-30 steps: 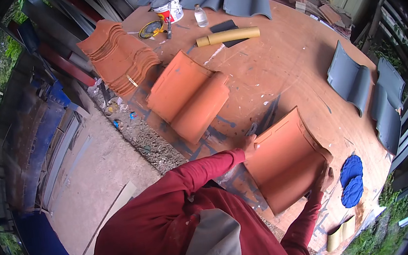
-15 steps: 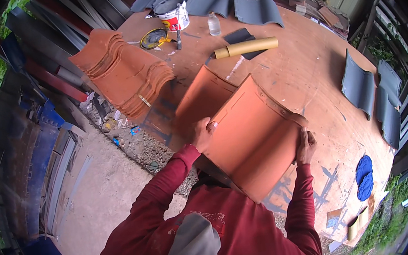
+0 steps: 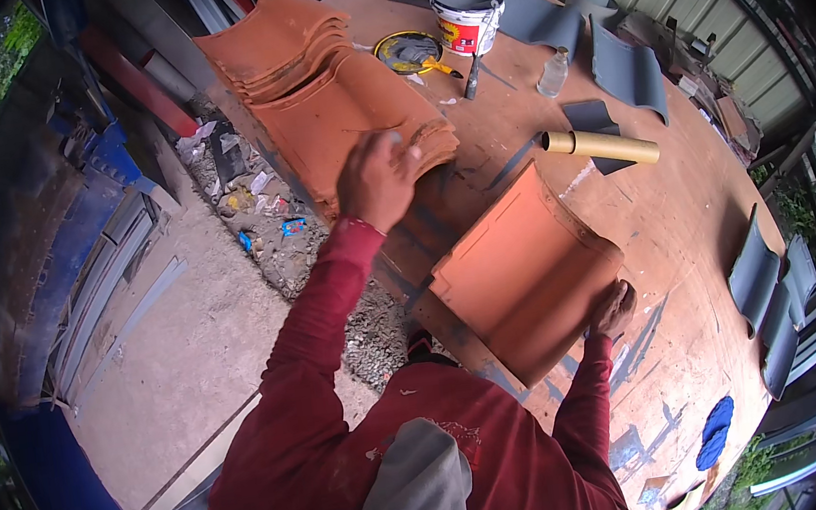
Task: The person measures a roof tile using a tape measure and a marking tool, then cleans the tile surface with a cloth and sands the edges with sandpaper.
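- Left hand (image 3: pixel 377 180): blurred, loosely open, holding nothing I can see. It is over the near side of the tile stack (image 3: pixel 317 114); contact cannot be confirmed.
- Right hand (image 3: pixel 613 312): fingers curled at the orange tile (image 3: pixel 531 276), presumably steadying its right edge; I cannot tell whether they grip.
- Orange tile: immediately left of the right hand, over the table (image 3: pixel 666 225); whether it lies fully flat is unclear.
- Tile stack: under and beyond the left hand, nested, likely because matching curves pack compactly.
- Brush (image 3: pixel 445 70): beyond the left hand, propped on the lid (image 3: pixel 391 63), probably keeping bristles off the table.
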Motion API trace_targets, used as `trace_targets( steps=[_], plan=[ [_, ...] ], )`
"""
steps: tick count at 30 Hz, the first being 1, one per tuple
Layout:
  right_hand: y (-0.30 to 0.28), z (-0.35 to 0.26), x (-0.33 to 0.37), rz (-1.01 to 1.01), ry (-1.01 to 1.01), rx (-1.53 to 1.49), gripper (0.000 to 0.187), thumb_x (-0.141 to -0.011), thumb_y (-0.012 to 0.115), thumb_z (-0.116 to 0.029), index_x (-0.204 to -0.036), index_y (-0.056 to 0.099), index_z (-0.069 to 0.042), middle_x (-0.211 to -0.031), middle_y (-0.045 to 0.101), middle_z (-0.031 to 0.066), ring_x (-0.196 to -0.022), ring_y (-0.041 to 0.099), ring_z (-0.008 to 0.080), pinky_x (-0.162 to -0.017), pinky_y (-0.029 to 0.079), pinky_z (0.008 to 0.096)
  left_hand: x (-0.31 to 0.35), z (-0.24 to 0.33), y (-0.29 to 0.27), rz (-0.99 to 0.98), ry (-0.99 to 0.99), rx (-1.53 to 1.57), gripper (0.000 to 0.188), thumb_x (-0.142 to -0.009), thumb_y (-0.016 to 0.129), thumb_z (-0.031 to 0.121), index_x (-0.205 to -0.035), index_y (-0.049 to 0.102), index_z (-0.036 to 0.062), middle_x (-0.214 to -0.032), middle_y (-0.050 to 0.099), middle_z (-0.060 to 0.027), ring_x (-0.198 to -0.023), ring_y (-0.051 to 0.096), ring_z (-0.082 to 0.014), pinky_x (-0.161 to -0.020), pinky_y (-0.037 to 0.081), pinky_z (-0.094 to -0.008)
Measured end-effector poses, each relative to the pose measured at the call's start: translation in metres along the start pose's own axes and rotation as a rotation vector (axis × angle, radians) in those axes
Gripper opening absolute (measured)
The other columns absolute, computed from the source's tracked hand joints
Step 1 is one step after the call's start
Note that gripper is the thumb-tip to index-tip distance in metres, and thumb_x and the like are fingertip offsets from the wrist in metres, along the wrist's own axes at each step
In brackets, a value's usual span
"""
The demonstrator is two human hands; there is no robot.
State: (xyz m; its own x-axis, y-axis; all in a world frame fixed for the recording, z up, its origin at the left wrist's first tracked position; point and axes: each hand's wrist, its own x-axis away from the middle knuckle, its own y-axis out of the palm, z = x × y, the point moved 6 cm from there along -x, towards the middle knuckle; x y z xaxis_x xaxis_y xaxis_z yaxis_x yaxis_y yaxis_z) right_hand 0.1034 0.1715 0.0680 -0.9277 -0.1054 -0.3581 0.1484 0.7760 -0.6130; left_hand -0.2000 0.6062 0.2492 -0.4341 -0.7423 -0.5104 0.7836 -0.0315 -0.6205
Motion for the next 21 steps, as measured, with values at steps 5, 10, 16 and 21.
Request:
trace_targets(
  steps=[5,10,16,21],
  plan=[
    [-0.007,0.007,0.042,-0.042,0.030,-0.108,0.045,-0.107,0.054,-0.039,-0.121,0.066,0.002,-0.116,0.066,0.0209,-0.104,0.063,0.0344,-0.093,0.049,0.0423,-0.048,-0.282,-0.076,0.041,-0.631,-0.469,0.083,-0.085,0.070,0.068,-0.123,0.055,-0.0047,-0.121,0.063,-0.0284,-0.109,0.065,-0.0457,-0.091,0.053,-0.0546],
    [-0.019,0.019,0.073,-0.142,0.120,-0.130,0.044,-0.107,0.058,-0.037,-0.123,0.065,0.003,-0.111,0.068,0.0127,-0.097,0.062,0.0199,-0.088,0.050,0.0356,-0.053,-0.329,-0.020,-0.224,-0.916,0.064,0.081,-0.079,0.075,0.068,-0.115,0.071,-0.0045,-0.096,0.071,-0.0140,-0.068,0.068,-0.0218,-0.054,0.051,-0.0335],
    [-0.024,0.024,0.093,-0.074,0.166,-0.127,0.044,-0.106,0.058,-0.039,-0.123,0.066,0.001,-0.116,0.069,0.0181,-0.107,0.066,0.0320,-0.095,0.051,0.0414,-0.055,-0.345,-0.007,-0.203,-0.842,0.148,0.046,-0.073,0.084,0.036,-0.103,0.078,0.0019,-0.085,0.075,-0.0121,-0.070,0.070,-0.0205,-0.057,0.053,-0.0349],
    [-0.019,0.028,0.090,-0.112,0.170,-0.152,0.042,-0.107,0.058,-0.038,-0.123,0.066,0.000,-0.114,0.070,0.0170,-0.104,0.067,0.0320,-0.094,0.052,0.0412,-0.101,-0.335,-0.027,0.022,-0.626,0.115,0.039,-0.069,0.080,0.025,-0.099,0.078,0.0003,-0.094,0.078,-0.0166,-0.085,0.075,-0.0302,-0.079,0.057,-0.0406]
  ],
)
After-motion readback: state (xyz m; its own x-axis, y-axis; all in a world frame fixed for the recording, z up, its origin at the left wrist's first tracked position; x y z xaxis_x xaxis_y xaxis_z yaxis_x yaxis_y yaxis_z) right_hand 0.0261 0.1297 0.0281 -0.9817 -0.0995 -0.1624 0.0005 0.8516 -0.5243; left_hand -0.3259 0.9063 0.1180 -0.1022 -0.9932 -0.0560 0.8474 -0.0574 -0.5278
